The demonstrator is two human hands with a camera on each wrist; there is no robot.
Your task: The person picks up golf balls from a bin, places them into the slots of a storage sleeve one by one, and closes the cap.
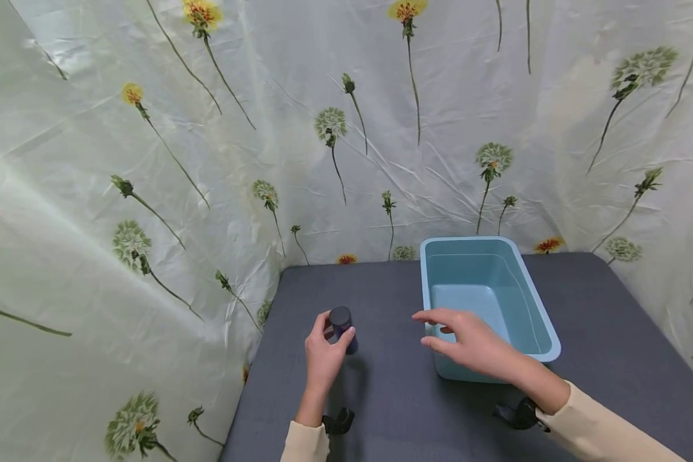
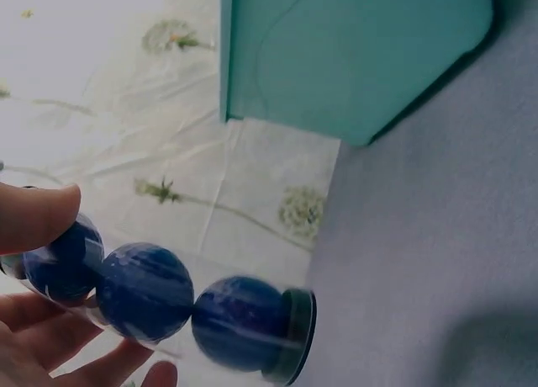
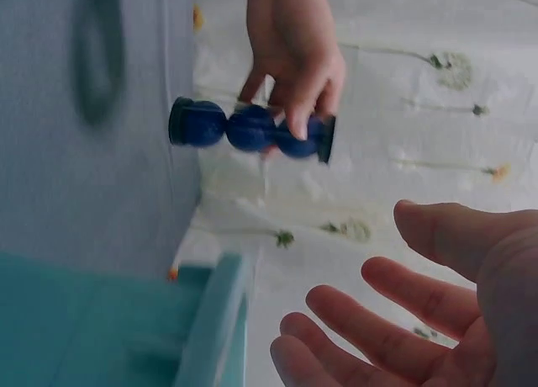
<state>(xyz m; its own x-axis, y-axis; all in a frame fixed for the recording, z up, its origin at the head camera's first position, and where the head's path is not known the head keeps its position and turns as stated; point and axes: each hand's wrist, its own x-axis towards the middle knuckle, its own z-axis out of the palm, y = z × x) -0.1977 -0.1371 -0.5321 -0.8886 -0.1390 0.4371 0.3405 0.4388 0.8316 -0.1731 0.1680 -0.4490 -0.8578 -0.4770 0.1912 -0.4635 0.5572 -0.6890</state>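
My left hand (image 1: 321,359) grips a clear tube of blue balls (image 2: 145,290) between thumb and fingers, near its upper end. Three blue marbled balls sit in a row inside, with a dark cap at each end. From the head view mostly the dark top cap (image 1: 341,316) shows; the tube stands roughly upright over the left part of the table. My right hand (image 1: 473,340) holds nothing, its fingers spread and slightly bent. It hovers by the near left rim of a light blue plastic tub (image 1: 462,370); in the right wrist view its fingers (image 3: 353,320) reach toward the tube's side.
The tub stands on the right half of the dark grey table (image 1: 393,410), close to the back edge. A white curtain (image 1: 237,147) printed with dandelions hangs behind the table and along its left side. Black straps (image 1: 339,421) circle both wrists.
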